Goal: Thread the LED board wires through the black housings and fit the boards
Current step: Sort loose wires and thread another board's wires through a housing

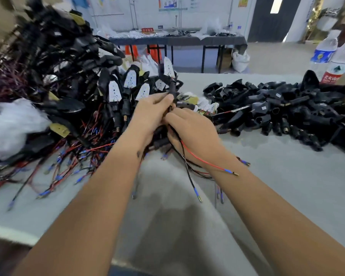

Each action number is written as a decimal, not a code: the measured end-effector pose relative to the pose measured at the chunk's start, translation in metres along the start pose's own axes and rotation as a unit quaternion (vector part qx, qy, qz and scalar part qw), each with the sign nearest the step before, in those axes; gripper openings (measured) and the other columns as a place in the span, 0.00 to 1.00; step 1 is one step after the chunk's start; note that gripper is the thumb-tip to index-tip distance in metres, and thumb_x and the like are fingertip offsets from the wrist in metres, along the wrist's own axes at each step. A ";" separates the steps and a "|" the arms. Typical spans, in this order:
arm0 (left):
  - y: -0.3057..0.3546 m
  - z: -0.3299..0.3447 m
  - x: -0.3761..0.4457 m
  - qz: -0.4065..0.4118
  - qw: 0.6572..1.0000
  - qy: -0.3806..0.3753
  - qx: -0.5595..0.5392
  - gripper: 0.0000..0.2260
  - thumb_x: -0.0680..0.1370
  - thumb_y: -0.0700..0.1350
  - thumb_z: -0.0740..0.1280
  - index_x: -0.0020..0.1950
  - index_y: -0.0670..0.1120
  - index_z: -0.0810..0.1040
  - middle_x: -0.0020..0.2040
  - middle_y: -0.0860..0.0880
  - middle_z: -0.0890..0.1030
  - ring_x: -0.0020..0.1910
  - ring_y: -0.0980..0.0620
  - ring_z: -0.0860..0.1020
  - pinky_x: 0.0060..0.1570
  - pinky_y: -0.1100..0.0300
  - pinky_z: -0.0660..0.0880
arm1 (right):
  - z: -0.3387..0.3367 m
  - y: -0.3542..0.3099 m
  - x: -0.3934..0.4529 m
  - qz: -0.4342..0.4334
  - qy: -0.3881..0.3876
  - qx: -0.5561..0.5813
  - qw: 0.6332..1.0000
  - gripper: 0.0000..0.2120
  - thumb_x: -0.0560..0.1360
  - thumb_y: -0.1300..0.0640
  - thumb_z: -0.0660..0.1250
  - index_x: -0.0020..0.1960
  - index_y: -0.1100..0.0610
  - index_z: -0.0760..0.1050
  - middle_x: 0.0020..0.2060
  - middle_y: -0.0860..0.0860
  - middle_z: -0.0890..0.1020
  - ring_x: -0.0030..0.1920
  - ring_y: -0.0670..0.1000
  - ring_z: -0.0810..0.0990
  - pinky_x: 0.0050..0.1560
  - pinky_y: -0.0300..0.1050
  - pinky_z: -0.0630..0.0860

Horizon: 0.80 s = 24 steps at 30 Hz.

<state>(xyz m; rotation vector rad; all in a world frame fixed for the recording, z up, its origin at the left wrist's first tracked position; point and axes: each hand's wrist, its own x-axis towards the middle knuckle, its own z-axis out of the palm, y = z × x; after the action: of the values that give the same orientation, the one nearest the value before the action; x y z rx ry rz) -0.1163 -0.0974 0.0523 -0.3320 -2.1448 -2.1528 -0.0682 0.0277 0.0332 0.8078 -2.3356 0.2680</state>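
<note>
My left hand (149, 114) grips the stem of a black housing (172, 87) that points up, with a white LED board (168, 67) at its top. My right hand (189, 130) pinches the red and black wires (199, 159) just below the stem; their blue-tipped ends hang over my right wrist. To the left lies a big pile of fitted housings with boards and wires (100, 96). Empty black housings (283, 108) are heaped on the right.
The grey table (267, 186) carries a white plastic bag (14, 124) at the left and two water bottles (331, 56) at the far right. Loose wire ends (68, 166) spread toward the front edge. Another table stands behind.
</note>
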 end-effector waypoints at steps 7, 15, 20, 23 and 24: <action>-0.010 -0.056 0.022 -0.019 0.985 0.150 0.085 0.05 0.79 0.39 0.68 0.54 0.42 0.78 0.34 0.47 0.79 0.24 0.59 0.74 0.29 0.66 0.74 | 0.030 -0.025 0.024 0.024 -0.102 0.081 0.991 0.25 0.72 0.66 0.62 0.69 0.55 0.70 0.62 0.52 0.76 0.62 0.57 0.73 0.60 0.53 0.69; -0.019 -0.067 0.029 0.026 0.896 0.264 0.357 0.11 0.75 0.57 0.67 0.40 0.51 0.81 0.36 0.53 0.83 0.42 0.49 0.81 0.43 0.55 0.75 | 0.034 0.006 -0.005 0.106 -0.093 0.119 0.983 0.14 0.76 0.63 0.62 0.59 0.58 0.78 0.56 0.53 0.78 0.59 0.56 0.74 0.59 0.53 0.70; -0.012 -0.061 0.026 0.034 0.849 0.312 0.424 0.11 0.74 0.54 0.70 0.51 0.50 0.79 0.56 0.44 0.79 0.59 0.42 0.74 0.53 0.50 0.71 | 0.024 0.027 -0.026 0.166 -0.063 0.147 0.973 0.10 0.76 0.64 0.63 0.52 0.58 0.81 0.50 0.51 0.79 0.55 0.53 0.75 0.55 0.50 0.71; -0.007 -0.043 0.021 0.075 0.793 0.310 0.519 0.16 0.73 0.47 0.71 0.60 0.50 0.76 0.62 0.44 0.73 0.64 0.40 0.68 0.59 0.46 0.66 | 0.018 0.045 -0.040 0.213 -0.052 0.142 0.965 0.10 0.75 0.64 0.62 0.50 0.57 0.81 0.49 0.49 0.78 0.54 0.53 0.75 0.54 0.51 0.72; -0.007 -0.033 0.017 0.107 0.786 0.294 0.534 0.16 0.72 0.45 0.70 0.60 0.51 0.76 0.62 0.45 0.72 0.64 0.40 0.67 0.60 0.47 0.64 | 0.016 0.052 -0.046 0.229 -0.057 0.128 0.963 0.10 0.75 0.63 0.62 0.50 0.56 0.81 0.49 0.50 0.78 0.55 0.53 0.75 0.55 0.52 0.73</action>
<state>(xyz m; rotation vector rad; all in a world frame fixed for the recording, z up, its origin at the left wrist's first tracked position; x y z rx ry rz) -0.1370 -0.1283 0.0493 0.1776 -2.3121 -0.5281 -0.0805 0.0844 -0.0079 0.3912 -2.6125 0.7509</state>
